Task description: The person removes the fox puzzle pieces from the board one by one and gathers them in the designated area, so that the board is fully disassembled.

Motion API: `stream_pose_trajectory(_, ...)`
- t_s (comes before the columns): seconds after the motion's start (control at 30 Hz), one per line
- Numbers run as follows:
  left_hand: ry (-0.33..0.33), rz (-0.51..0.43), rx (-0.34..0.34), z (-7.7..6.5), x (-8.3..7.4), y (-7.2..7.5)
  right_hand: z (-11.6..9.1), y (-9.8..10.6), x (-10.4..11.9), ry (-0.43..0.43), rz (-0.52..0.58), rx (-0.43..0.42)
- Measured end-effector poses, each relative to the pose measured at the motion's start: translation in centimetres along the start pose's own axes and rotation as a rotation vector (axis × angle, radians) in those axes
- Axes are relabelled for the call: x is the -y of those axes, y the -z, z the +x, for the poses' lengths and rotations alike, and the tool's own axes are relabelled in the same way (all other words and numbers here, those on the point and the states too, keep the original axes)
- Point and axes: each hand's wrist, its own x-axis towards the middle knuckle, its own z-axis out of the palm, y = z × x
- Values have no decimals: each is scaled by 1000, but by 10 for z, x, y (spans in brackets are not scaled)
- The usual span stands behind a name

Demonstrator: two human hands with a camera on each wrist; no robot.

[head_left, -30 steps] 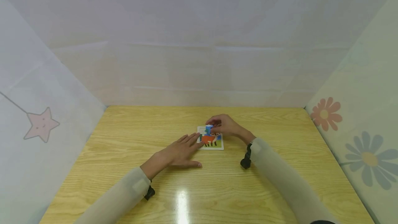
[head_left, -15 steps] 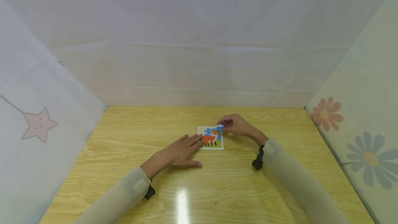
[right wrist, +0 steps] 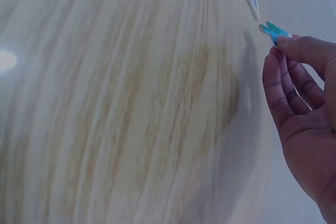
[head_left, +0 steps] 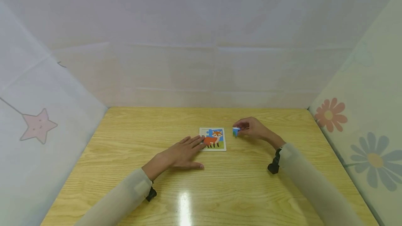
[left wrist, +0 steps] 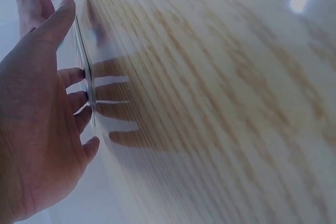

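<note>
A small fox jigsaw puzzle lies in a white-edged frame near the middle of the table. Its upper left corner shows a bare white spot. My left hand rests with straight, spread fingers on the left side of the puzzle. To the right of the frame, my right hand pinches a blue and green puzzle piece between thumb and fingers. In the right wrist view the puzzle piece is held clear of the frame, by the thumb tip. The left wrist view shows the puzzle edge-on beneath the left fingertips.
The wooden table runs back to a pale cloth wall. Cloth sides with a star and flowers stand at left and right. A bright light reflection lies on the front of the table.
My right hand has lifted the puzzle piece off the upper part of the puzzle and carried it right, past the frame's edge. The left hand has stayed in place.
</note>
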Motion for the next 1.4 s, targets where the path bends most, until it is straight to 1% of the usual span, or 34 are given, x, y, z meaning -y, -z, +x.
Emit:
stream_pose_trajectory(0.4,-14,8,10,-1,1,1,-21,20,-17,-38,-16,-16)
stream_pose_trajectory(0.63,-21,15,4,-1,2,1,-26,30,-23,-61,-7,8)
stream_pose_trajectory(0.83,-35,-4,-9,0,2,0,-27,32,-25,-77,-17,21)
stream_pose_trajectory(0.9,-37,-6,-10,0,2,0,-26,32,-26,-71,-39,18)
stream_pose_trajectory(1.07,-37,-2,-6,-2,2,1,-27,31,-28,-24,-101,8)
stream_pose_trajectory(1.4,-31,11,1,-2,2,0,-27,29,-32,11,-143,-12)
